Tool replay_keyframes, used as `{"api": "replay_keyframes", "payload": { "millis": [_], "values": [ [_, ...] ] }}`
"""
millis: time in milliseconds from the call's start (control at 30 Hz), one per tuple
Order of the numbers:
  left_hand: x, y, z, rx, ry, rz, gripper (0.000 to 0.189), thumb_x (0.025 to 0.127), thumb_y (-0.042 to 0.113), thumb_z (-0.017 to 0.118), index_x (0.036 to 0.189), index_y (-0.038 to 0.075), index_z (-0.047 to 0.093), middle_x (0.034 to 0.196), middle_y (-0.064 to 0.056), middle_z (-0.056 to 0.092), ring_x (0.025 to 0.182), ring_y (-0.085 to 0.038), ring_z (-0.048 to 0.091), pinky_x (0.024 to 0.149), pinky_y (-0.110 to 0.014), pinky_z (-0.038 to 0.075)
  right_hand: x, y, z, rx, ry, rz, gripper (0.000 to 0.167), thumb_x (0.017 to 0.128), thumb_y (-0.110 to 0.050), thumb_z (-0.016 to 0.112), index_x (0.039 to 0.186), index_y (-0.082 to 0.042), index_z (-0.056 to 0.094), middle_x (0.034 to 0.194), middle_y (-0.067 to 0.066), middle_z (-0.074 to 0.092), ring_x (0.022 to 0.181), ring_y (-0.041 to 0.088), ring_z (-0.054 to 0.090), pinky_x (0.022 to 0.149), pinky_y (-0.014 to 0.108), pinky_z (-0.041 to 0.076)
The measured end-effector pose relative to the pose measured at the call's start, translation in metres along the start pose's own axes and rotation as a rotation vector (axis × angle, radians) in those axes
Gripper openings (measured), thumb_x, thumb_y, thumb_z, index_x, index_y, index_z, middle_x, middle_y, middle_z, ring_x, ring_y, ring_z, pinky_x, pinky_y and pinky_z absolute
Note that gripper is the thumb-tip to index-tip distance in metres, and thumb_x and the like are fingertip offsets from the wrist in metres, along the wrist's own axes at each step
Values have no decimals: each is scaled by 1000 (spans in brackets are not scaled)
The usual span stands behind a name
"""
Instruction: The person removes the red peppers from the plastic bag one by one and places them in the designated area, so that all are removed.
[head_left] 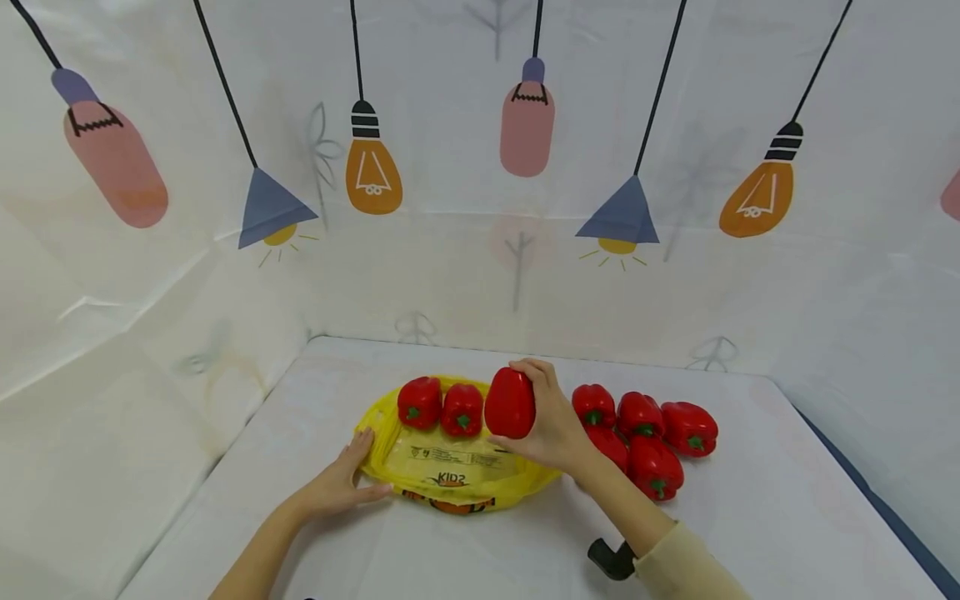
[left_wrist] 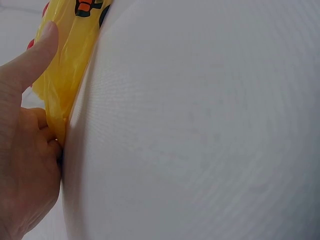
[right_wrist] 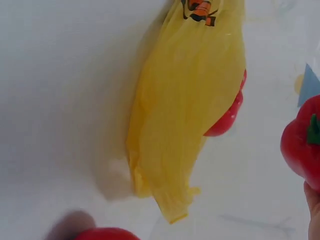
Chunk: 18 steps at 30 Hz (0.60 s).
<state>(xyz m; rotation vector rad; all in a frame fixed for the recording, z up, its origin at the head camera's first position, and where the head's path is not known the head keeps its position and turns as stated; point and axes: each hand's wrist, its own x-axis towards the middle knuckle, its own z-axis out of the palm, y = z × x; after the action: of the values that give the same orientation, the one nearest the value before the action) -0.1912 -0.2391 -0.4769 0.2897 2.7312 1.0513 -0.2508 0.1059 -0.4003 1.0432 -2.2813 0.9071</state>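
A yellow plastic bag [head_left: 450, 467] with printed lettering lies on the table, its mouth spread wide. Inside, two red bell peppers [head_left: 441, 406] sit side by side near the back rim. My left hand [head_left: 341, 481] grips the bag's left end, thumb along the near side and fingers curled at the edge in the left wrist view. Above the bag's right part, my right hand [head_left: 551, 425] holds another red bell pepper [head_left: 510, 403], fingers over its top and thumb below. That pepper's green stem shows in the right wrist view.
Several red bell peppers [head_left: 655, 468] are grouped on the white table [head_left: 757, 500] to the right of the bag. A black curved object [head_left: 611, 559] is beside my right sleeve [head_left: 690, 567]. Behind the table hangs a white sheet [head_left: 450, 275] printed with lamps.
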Motion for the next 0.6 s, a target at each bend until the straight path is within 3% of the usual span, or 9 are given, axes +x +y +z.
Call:
{"api": "replay_keyframes", "payload": {
  "millis": [333, 600],
  "values": [
    [1, -1, 0, 4, -3, -13, 107, 84, 50, 68, 151, -6, 7, 157, -25, 0, 143, -44, -1, 113, -58, 5, -7, -4, -19, 21, 43, -104, 106, 57, -25, 94, 138, -3, 30, 139, 9, 36, 121, 25, 47, 81, 42, 56],
    [2, -3, 0, 17, 8, -7, 107, 84, 51, 68, 150, -7, 8, 157, -25, 1, 143, -43, -1, 113, -58, 5, -9, -13, -37, 0, 37, -141, 107, 57, -24, 94, 139, -6, 27, 138, 9, 38, 122, 26, 45, 82, 44, 56]
  ]
}}
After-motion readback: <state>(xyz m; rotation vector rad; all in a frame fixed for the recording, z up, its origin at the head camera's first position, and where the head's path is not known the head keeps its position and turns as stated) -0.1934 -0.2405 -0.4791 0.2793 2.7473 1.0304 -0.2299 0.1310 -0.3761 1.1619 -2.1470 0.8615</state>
